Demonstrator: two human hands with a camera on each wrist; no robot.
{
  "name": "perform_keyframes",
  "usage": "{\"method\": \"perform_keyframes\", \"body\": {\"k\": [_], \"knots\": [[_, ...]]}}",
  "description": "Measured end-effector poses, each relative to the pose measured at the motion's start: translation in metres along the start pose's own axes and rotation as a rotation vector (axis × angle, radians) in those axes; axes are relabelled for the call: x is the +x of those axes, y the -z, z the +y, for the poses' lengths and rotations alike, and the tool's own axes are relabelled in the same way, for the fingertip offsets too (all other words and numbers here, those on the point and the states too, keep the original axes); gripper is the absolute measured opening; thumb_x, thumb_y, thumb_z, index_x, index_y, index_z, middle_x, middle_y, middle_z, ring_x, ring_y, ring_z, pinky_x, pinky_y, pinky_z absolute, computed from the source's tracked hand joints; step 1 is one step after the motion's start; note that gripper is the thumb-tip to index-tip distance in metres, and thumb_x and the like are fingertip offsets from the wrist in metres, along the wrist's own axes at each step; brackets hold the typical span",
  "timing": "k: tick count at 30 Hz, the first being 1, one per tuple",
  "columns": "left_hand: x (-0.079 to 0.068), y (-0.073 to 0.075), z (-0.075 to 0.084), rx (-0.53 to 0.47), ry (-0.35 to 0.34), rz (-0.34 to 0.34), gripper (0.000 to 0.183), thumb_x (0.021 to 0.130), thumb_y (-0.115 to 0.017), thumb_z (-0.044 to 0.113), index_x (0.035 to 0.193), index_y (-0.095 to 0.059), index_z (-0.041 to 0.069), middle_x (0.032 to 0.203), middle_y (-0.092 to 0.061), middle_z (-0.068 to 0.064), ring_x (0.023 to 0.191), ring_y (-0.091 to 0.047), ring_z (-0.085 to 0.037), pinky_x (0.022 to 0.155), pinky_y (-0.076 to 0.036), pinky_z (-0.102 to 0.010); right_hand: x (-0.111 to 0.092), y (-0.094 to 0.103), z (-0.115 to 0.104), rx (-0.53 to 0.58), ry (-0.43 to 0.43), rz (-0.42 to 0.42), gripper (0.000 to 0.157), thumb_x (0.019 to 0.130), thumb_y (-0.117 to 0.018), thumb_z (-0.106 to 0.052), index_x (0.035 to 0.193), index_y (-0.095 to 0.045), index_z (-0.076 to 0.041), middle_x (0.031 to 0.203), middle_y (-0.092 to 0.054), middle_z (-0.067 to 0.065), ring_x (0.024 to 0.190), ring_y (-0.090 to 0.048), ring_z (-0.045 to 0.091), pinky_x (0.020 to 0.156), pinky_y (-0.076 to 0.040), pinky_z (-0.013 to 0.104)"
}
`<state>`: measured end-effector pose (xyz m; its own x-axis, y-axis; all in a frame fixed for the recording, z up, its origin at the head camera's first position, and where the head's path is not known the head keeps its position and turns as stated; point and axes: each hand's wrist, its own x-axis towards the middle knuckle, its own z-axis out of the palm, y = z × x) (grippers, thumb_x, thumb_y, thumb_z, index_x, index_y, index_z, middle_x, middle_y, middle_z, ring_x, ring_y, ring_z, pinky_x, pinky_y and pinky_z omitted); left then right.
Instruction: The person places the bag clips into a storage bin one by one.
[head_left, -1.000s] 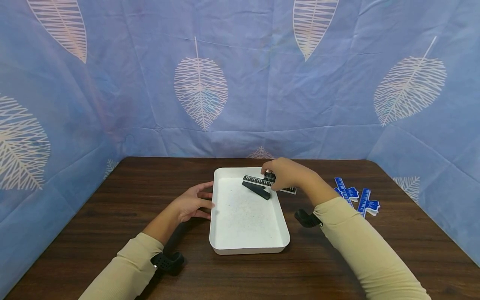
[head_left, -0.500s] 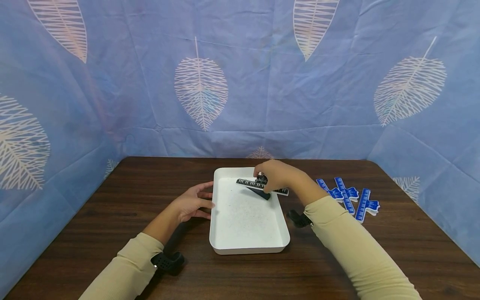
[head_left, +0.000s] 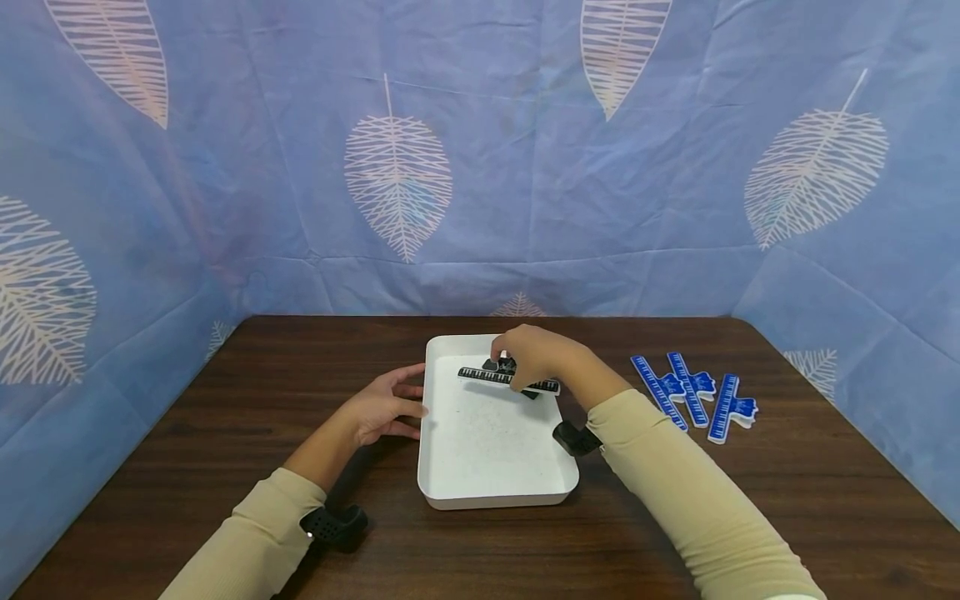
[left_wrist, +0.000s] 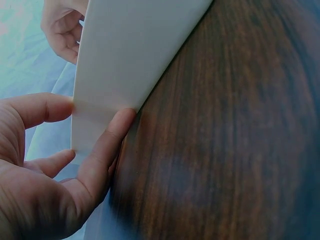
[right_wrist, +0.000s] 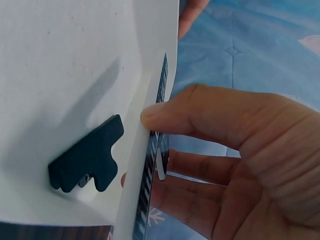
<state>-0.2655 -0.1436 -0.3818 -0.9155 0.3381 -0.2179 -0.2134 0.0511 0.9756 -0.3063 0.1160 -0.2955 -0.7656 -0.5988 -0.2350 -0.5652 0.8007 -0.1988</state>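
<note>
A white tray (head_left: 491, 458) lies on the table. At its left side my left hand (head_left: 382, 407) touches the rim and outer wall with spread fingertips, seen close in the left wrist view. Over the tray's far part, my right hand (head_left: 536, 357) pinches a black clip (head_left: 476, 375) with a piano-key strip, between thumb and fingers. Below it, a second black clip (right_wrist: 90, 157) lies inside the tray in the right wrist view; in the head view it is mostly hidden behind the held one.
Three blue clips with piano-key strips lie on the dark wooden table (head_left: 300, 367) right of the tray: a left one (head_left: 658, 392), a middle one (head_left: 688, 390) and a right one (head_left: 723, 408). A blue leaf-patterned cloth (head_left: 495, 183) hangs behind the table.
My right hand has moved left and slightly nearer with the black clip, now farther over the tray and covering more of the clip below. The left hand stays at the rim.
</note>
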Motion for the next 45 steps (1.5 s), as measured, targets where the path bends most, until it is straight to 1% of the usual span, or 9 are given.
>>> {"method": "perform_keyframes", "body": {"k": [5, 11, 18, 21, 24, 32, 36, 39, 45], "knots": [[0.0, 0.0, 0.001, -0.002, -0.005, -0.003, 0.083, 0.081, -0.063, -0.012, 0.153, -0.028, 0.01, 0.136, -0.04, -0.028, 0.09, -0.064, -0.032, 0.069, -0.059, -0.047, 0.004, -0.003, -0.002, -0.014, 0.002, -0.014, 0.047, 0.08, -0.075, -0.007, 0.124, -0.062, -0.01, 0.082, -0.054, 0.0, 0.067, -0.042, 0.015, 0.06, -0.039, 0.03], [-0.001, -0.001, 0.002, -0.003, -0.004, -0.002, 0.083, 0.081, -0.063, -0.013, 0.153, -0.028, 0.01, 0.135, -0.041, -0.028, 0.091, -0.065, -0.032, 0.069, -0.059, -0.047, 0.006, -0.006, -0.005, -0.01, 0.023, -0.021, 0.045, 0.079, -0.073, -0.004, 0.122, -0.063, -0.007, 0.094, -0.058, 0.002, 0.073, -0.043, 0.016, 0.063, -0.038, 0.031], [0.0, 0.0, 0.001, -0.002, -0.001, 0.0, 0.083, 0.081, -0.063, -0.012, 0.153, -0.028, 0.011, 0.136, -0.041, -0.028, 0.091, -0.064, -0.032, 0.07, -0.059, -0.047, 0.012, -0.011, -0.01, -0.061, 0.01, -0.034, 0.042, 0.08, -0.074, -0.007, 0.121, -0.063, -0.01, 0.109, -0.061, 0.001, 0.086, -0.05, 0.017, 0.073, -0.045, 0.034], [-0.001, -0.001, 0.001, -0.006, 0.0, 0.003, 0.083, 0.081, -0.062, -0.013, 0.153, -0.029, 0.011, 0.136, -0.041, -0.028, 0.091, -0.064, -0.032, 0.07, -0.059, -0.047, 0.015, -0.013, -0.012, -0.061, 0.013, -0.051, 0.043, 0.081, -0.075, -0.007, 0.122, -0.063, -0.01, 0.115, -0.061, 0.003, 0.095, -0.054, 0.019, 0.078, -0.048, 0.036], [-0.002, -0.001, 0.002, -0.004, -0.003, 0.002, 0.083, 0.081, -0.062, -0.013, 0.153, -0.028, 0.011, 0.136, -0.04, -0.029, 0.091, -0.064, -0.033, 0.069, -0.059, -0.046, 0.018, -0.016, -0.013, -0.055, 0.018, -0.056, 0.044, 0.08, -0.074, -0.005, 0.122, -0.063, -0.01, 0.116, -0.061, 0.004, 0.1, -0.056, 0.02, 0.08, -0.05, 0.037], [-0.003, 0.0, 0.003, 0.006, -0.004, -0.008, 0.083, 0.082, -0.062, -0.012, 0.153, -0.026, 0.009, 0.138, -0.038, -0.03, 0.093, -0.064, -0.033, 0.069, -0.059, -0.045, 0.026, -0.021, -0.019, -0.082, 0.019, -0.08, 0.043, 0.079, -0.077, -0.009, 0.12, -0.062, -0.014, 0.113, -0.061, 0.003, 0.093, -0.054, 0.018, 0.077, -0.048, 0.036], [-0.001, 0.0, 0.001, 0.001, -0.007, -0.011, 0.083, 0.082, -0.062, -0.013, 0.153, -0.025, 0.008, 0.137, -0.039, -0.03, 0.091, -0.064, -0.031, 0.068, -0.059, -0.045, 0.028, -0.024, -0.021, -0.078, 0.016, -0.082, 0.042, 0.078, -0.078, -0.009, 0.116, -0.062, -0.016, 0.103, -0.06, 0.002, 0.084, -0.052, 0.018, 0.071, -0.046, 0.035], [0.0, 0.001, 0.0, -0.005, -0.008, -0.014, 0.083, 0.082, -0.061, -0.014, 0.154, -0.025, 0.008, 0.137, -0.039, -0.03, 0.089, -0.065, -0.03, 0.068, -0.059, -0.044, 0.028, -0.025, -0.023, -0.079, 0.023, -0.081, 0.04, 0.078, -0.078, -0.007, 0.114, -0.062, -0.015, 0.097, -0.059, 0.001, 0.079, -0.049, 0.018, 0.068, -0.044, 0.034], [0.0, 0.001, 0.0, -0.007, -0.01, -0.019, 0.084, 0.082, -0.061, -0.013, 0.154, -0.025, 0.008, 0.138, -0.039, -0.03, 0.09, -0.065, -0.03, 0.068, -0.059, -0.045, 0.029, -0.028, -0.025, -0.072, 0.021, -0.099, 0.039, 0.08, -0.078, -0.007, 0.114, -0.06, -0.014, 0.097, -0.058, 0.001, 0.073, -0.048, 0.016, 0.065, -0.042, 0.033]]}}
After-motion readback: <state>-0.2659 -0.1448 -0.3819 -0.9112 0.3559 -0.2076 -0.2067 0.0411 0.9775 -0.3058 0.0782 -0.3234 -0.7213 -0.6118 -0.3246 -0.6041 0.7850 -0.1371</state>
